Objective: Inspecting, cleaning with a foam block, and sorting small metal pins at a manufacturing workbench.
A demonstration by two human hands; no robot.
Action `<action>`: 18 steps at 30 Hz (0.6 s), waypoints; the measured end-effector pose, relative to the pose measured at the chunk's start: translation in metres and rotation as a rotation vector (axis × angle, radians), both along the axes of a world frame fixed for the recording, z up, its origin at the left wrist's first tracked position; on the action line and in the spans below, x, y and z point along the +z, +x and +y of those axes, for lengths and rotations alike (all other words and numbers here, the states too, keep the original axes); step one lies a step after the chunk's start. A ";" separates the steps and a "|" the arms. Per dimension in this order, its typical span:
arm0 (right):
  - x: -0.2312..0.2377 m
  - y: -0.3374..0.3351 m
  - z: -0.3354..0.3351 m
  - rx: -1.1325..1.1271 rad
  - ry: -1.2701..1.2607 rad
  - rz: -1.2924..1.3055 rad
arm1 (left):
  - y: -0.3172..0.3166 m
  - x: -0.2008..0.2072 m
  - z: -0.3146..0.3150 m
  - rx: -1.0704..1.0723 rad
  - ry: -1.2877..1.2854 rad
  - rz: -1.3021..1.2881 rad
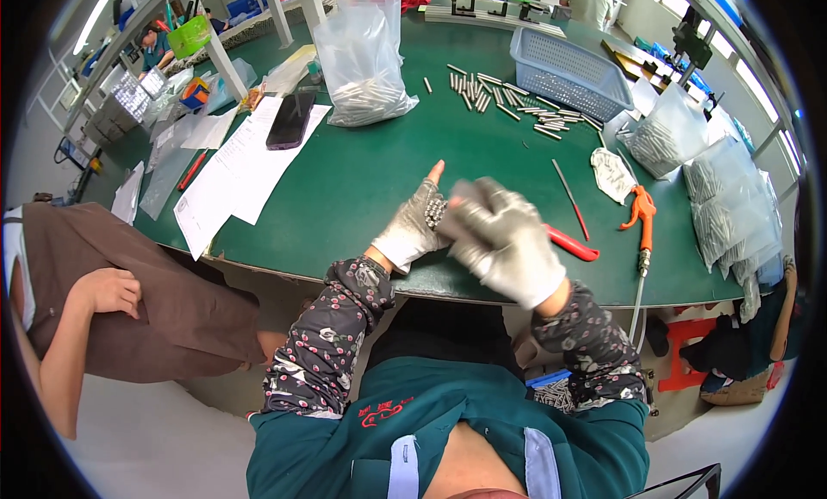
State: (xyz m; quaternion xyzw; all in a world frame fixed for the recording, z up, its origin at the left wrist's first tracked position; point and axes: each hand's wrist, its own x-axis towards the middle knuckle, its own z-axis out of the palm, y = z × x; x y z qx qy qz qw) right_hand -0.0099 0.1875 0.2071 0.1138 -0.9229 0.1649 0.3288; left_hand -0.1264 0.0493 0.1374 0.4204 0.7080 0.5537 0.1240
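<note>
Holding the bundle of metal pins [435,210] snugly would serve this step well, with the ends kept even; the left hand [408,232] has its grip clamped around that bundle, thumb raised, above the near side of the table [345,189]; the right hand [514,245] is blurred, its grip clamped on a grey-brown piece [465,208] close to the pin ends, though I cannot tell whether they touch; light, even movements should keep the bundle from spreading; the table's near edge runs close under both wrists, so a dropped pin might roll off; a red-handled tool [573,243] lies just beside the right hand, with an orange air gun [638,210] farther right; bare green surface stretches left to the paper sheets [228,176] and forward to the loose pins [546,132].
</note>
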 end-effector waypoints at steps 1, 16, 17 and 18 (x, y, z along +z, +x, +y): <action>0.000 -0.001 -0.006 0.021 0.099 -0.020 | 0.001 0.004 0.001 -0.001 -0.003 0.001; 0.000 -0.017 -0.002 -0.010 -0.015 0.047 | 0.001 0.003 0.002 -0.082 -0.008 -0.440; -0.005 -0.014 -0.006 -0.017 0.031 0.054 | 0.002 0.004 0.004 -0.087 0.030 -0.463; 0.001 -0.021 0.003 -0.140 -0.060 -0.066 | 0.003 0.003 0.004 -0.091 0.069 -0.485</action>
